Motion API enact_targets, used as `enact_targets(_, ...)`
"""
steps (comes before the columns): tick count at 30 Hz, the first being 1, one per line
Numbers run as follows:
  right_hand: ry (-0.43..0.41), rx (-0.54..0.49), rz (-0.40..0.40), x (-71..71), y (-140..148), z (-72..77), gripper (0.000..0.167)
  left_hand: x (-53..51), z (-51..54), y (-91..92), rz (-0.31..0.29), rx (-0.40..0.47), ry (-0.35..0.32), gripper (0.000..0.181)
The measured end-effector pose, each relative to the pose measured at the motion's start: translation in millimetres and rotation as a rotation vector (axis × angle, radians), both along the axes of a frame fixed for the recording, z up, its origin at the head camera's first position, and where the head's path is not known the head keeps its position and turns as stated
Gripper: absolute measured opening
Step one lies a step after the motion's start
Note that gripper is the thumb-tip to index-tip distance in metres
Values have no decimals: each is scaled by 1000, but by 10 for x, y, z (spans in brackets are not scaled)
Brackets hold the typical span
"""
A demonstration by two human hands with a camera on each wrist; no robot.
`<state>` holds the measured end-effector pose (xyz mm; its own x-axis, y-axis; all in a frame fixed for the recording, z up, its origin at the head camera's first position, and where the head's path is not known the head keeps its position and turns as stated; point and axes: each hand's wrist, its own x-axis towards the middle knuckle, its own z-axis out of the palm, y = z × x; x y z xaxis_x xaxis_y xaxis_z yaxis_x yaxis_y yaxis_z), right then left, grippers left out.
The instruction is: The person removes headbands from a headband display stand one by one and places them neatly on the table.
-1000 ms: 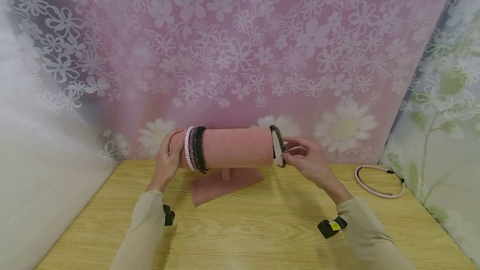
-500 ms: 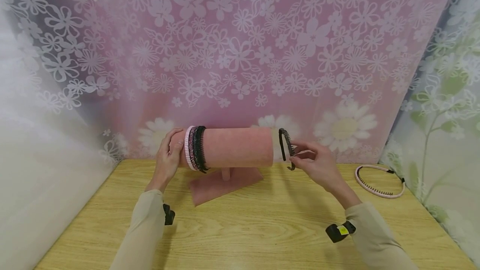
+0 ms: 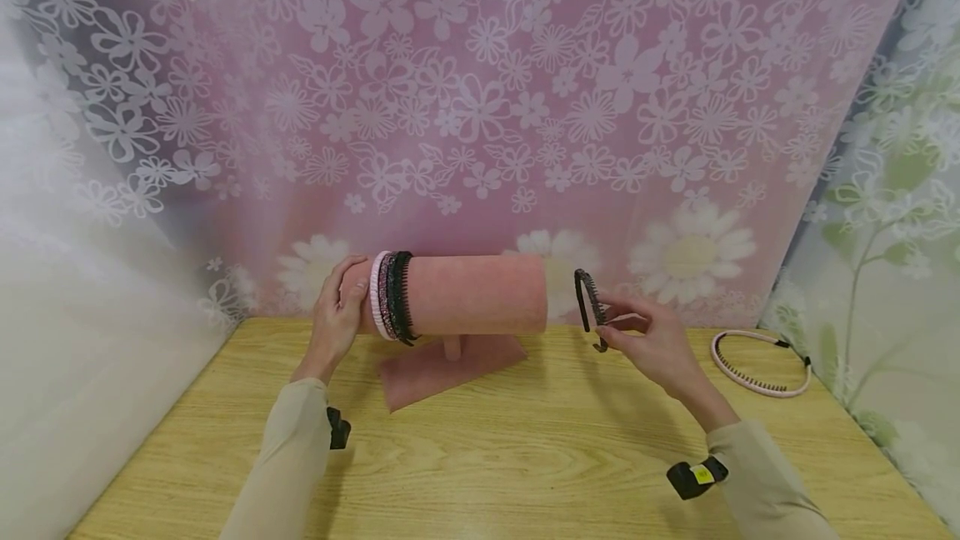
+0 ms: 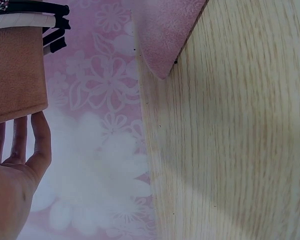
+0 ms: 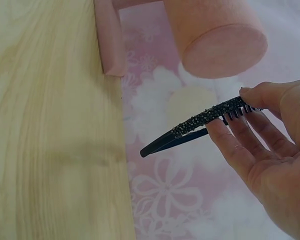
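A pink padded cylinder lies level on its stand, several headbands around its left part. My left hand grips the cylinder's left end; in the left wrist view its fingers touch the end's edge. To the right of the cylinder's other end, apart from it, my right hand pinches a dark toothed headband. The right wrist view shows that headband with glittery stones, held between the thumb and fingers of the right hand.
A light pink headband with dark teeth lies on the wooden table at the right. The stand's flat pink base rests under the cylinder. Flowered pink cloth hangs behind, with pale cloth at both sides.
The right hand has drawn the dark headband off the cylinder's right end, moving right and slightly down. The left hand has stayed on the left end.
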<state>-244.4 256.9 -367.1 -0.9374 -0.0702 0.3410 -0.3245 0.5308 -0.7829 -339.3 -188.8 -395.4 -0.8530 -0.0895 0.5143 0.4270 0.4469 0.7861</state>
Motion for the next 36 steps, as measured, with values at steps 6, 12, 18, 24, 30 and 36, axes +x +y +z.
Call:
enact_targets(6, 9, 14, -10, 37, 74, -68, 47, 19, -9, 7, -15, 5, -6, 45)
enact_targets(12, 5, 65, -43, 85, 142, -98, 46, 12, -11, 7, -13, 10, -3, 45)
enact_targets(18, -13, 90, -62, 110, 201, -120, 46, 2, -14, 7, -6, 13, -5, 44)
enact_targets(24, -22, 120, -79, 129, 258, -150, 46, 7, -7, 4, -10, 7, -16, 42)
enact_targets(30, -27, 126, -84, 146, 293, -176, 47, 8, -8, -2, -10, 10, -5, 40)
enact_targets(36, 8, 154, -92, 133, 334, -219, 47, 2, -10, -7, -6, 3, 2, 40)
